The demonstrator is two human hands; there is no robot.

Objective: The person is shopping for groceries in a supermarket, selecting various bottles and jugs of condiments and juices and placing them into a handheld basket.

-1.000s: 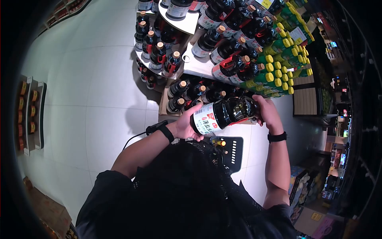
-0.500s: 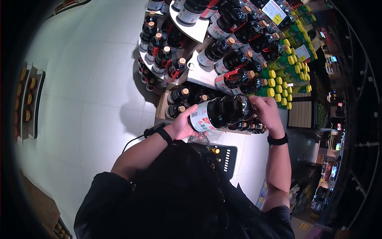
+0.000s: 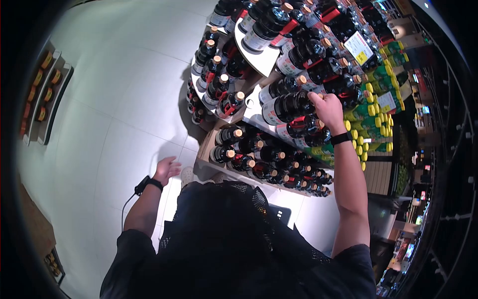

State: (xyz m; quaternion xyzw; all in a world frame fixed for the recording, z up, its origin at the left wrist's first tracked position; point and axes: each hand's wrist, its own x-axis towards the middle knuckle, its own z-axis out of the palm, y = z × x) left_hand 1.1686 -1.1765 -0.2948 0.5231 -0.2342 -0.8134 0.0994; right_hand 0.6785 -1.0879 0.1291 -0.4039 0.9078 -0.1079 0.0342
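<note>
The dark bottle (image 3: 285,107) had just gone from a two-handed hold to the right hand (image 3: 327,110) alone, and it was now over at the white shelf (image 3: 255,118), among similar bottles. The right hand was closed round its neck end, covering the cap; its label end pointed towards the shelf's near edge. Whether its base bore fully on the shelf could not be told. The left hand (image 3: 166,171) had let go and was held out low over the pale floor (image 3: 114,99), empty, fingers loosely open. This suggested that the bottle was being placed in the row, with the right hand's release not yet made.
</note>
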